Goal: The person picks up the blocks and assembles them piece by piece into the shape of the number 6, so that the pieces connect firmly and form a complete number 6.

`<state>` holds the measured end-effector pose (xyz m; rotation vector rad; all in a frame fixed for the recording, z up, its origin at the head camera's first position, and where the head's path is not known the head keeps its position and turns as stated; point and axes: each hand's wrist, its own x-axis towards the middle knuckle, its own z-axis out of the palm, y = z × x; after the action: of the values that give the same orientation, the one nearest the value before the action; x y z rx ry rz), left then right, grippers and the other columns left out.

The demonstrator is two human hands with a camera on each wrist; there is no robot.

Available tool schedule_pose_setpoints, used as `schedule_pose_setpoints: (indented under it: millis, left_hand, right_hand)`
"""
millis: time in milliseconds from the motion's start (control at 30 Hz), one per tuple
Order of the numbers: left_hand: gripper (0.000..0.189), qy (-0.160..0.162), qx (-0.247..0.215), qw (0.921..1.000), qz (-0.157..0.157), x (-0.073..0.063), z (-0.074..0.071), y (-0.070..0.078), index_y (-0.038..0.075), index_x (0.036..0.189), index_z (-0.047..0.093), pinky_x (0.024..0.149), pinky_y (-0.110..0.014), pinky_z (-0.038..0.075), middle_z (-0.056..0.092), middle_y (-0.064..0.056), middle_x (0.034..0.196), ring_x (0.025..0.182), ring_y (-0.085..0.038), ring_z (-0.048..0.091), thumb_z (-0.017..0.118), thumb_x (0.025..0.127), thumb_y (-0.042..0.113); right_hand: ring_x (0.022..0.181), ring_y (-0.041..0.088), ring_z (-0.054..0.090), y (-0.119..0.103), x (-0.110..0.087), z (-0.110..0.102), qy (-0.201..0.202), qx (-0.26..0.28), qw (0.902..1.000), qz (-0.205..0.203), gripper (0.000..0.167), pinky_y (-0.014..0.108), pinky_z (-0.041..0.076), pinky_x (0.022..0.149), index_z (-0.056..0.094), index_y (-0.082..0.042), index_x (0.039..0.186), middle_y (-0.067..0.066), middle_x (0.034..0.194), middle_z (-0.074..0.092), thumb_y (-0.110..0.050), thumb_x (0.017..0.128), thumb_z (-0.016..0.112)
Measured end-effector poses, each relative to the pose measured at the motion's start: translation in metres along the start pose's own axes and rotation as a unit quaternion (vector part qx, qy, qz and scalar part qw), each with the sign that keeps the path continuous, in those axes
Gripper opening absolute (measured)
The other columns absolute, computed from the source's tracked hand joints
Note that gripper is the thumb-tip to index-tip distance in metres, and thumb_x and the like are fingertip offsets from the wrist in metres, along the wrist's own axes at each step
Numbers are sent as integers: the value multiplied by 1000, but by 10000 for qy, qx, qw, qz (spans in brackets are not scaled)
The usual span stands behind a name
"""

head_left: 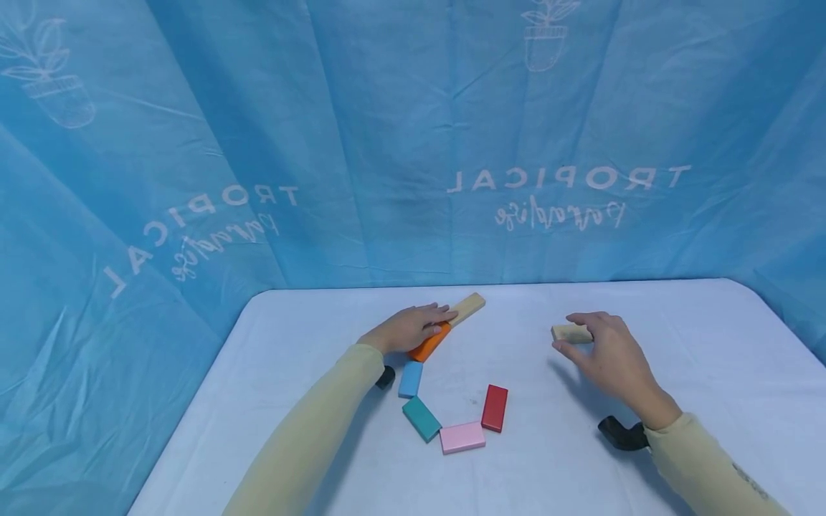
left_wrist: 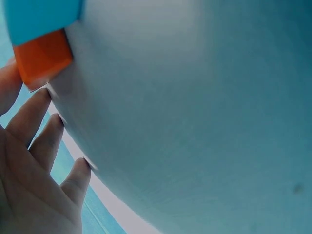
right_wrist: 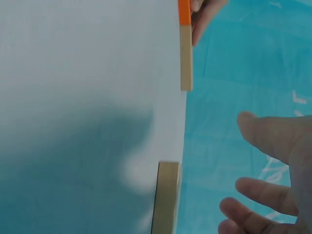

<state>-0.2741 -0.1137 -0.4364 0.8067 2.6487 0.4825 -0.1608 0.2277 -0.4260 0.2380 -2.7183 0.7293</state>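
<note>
My left hand (head_left: 405, 330) reaches over the orange block (head_left: 431, 345), fingers extended, fingertips right at its side. A plain wooden block (head_left: 467, 309) continues from the orange one's far end. In the left wrist view, the thumb and index finger lie close to the orange block (left_wrist: 46, 61), while the other fingers are spread. My right hand (head_left: 613, 358) is near a second plain wooden block (head_left: 571, 334), thumb and fingers parted. The right wrist view shows a gap between those fingers and that wooden block (right_wrist: 165, 200); part of it is cut off by the frame.
From the orange block, a curved row runs nearer through a light blue block (head_left: 410, 379), a teal block (head_left: 421, 419), a pink block (head_left: 462, 438) and a red block (head_left: 495, 408). They lie on a white-covered table (head_left: 548, 466). A blue printed curtain (head_left: 400, 143) hangs behind.
</note>
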Motion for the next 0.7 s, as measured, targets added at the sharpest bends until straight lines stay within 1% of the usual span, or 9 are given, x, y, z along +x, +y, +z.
schedule_pose_setpoints:
  millis: [67, 167, 333, 400, 467, 533, 700]
  left_hand:
    - [48, 2, -20, 10000, -4, 0, -1, 0, 35, 155, 39, 120, -49, 27, 36, 5, 161, 150, -22, 28, 47, 108, 29]
    - [48, -3, -37, 10000, -8, -1, -1, 1, 34, 155, 39, 120, -49, 27, 36, 5, 161, 150, -22, 28, 47, 108, 29]
    - [48, 2, -42, 10000, -16, -1, -1, 1, 34, 155, 40, 119, -50, 27, 36, 5, 161, 150, -23, 28, 47, 108, 29]
    - [48, 11, -39, 10000, -18, -1, -1, 1, 34, 155, 40, 119, -50, 27, 36, 5, 161, 150, -23, 28, 47, 108, 29]
    - [48, 23, -31, 10000, -18, -1, -1, 2, 33, 155, 40, 119, -49, 27, 36, 5, 161, 150, -23, 28, 47, 108, 29]
    - [48, 23, -20, 10000, -26, -1, -1, 2, 33, 155, 40, 119, -49, 27, 36, 5, 161, 150, -23, 28, 47, 108, 29]
    - [48, 12, 30, 10000, -64, -1, 0, 2, 34, 155, 40, 120, -50, 26, 36, 5, 161, 150, -22, 29, 47, 108, 29]
  right_hand:
    - [108, 47, 54, 3, 3, 0, 75, -96, 9999, -23, 51, 60, 49, 82, 66, 5, 122, 28, 114, 66, -25, 85, 81]
    - [102, 47, 55, 9, 6, 1, 81, -232, 9997, -5, 51, 58, 49, 76, 66, 7, 120, 28, 107, 67, -26, 85, 81]
    - [90, 43, 55, 15, 11, 3, -59, -451, 9989, 60, 51, 52, 46, 69, 67, 8, 118, 20, 89, 68, -29, 85, 80]
    - [87, 41, 56, 17, 14, 4, -142, -532, 9985, 71, 50, 50, 46, 68, 68, 8, 117, 18, 87, 68, -30, 85, 80]
    - [85, 41, 56, 18, 16, 5, -216, -600, 9979, 81, 48, 50, 46, 68, 69, 7, 116, 19, 88, 69, -29, 86, 80]
    - [86, 42, 57, 18, 17, 6, -297, -654, 9974, 97, 46, 52, 47, 70, 70, 7, 116, 22, 92, 71, -27, 86, 79]
    - [94, 48, 59, 18, 21, 8, -418, -809, 9958, 138, 40, 58, 49, 78, 72, 7, 113, 28, 104, 70, -22, 86, 80]
